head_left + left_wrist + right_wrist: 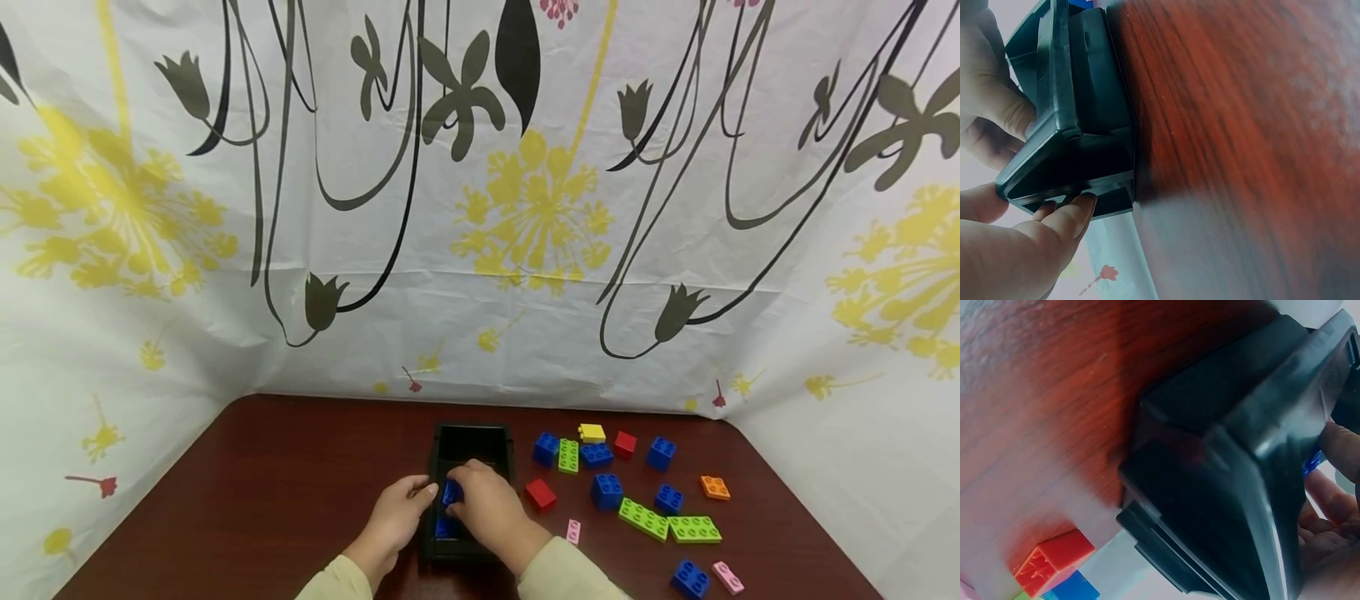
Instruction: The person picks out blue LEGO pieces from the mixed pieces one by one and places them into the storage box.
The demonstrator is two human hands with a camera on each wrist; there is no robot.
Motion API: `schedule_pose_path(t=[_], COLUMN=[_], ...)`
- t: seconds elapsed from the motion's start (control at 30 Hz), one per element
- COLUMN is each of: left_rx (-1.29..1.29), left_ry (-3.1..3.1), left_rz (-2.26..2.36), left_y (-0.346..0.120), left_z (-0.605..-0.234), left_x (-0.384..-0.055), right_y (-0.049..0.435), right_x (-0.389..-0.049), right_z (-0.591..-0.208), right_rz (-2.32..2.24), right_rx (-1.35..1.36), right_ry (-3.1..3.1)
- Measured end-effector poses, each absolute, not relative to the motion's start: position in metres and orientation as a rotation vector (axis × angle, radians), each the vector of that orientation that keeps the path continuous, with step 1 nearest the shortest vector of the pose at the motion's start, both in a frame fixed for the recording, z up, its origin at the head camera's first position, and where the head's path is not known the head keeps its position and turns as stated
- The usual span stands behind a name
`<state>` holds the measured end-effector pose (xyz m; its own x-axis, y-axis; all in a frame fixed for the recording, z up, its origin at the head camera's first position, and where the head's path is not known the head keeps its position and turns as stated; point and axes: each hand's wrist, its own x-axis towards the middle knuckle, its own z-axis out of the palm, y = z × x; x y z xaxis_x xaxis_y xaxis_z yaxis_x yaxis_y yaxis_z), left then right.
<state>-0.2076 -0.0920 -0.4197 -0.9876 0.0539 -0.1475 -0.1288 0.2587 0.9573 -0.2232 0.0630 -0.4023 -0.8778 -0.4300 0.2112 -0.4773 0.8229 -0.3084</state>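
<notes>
A black plastic bin (437,446) stands on the table with its long side pointing away from me. My left hand (395,517) holds its left side; in the left wrist view the fingers (1072,219) lie under the rim and the thumb is at the edge. Reaching inside from the right, my right hand (491,508) pinches a blue toy brick (452,492) between thumb and fingers. More blue (447,527) shows in the bin just nearer to me. The right wrist view catches only a sliver of the pinched brick (1314,460) past the bin wall.
Right of the bin, loose bricks lie scattered: red bricks (541,495), several blue bricks (607,492), long lime bricks (694,529), a yellow brick (592,433), an orange brick (715,487) and pink bricks (727,577). A patterned curtain (480,358) hangs behind the dark wood table (300,475).
</notes>
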Motion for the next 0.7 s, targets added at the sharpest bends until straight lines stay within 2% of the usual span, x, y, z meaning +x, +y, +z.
schedule_pose_path(t=[0.7], left_rx=[-0.06], left_ry=[2.37], left_rz=[1.816], left_y=[-0.0923], left_z=[-0.4201], left_x=[-0.2085], right_y=[0.0572], right_x=[-0.2323], right_z=[-0.4126], right_rz=[0.532], right_rx=[0.741], right_ry=[-2.917])
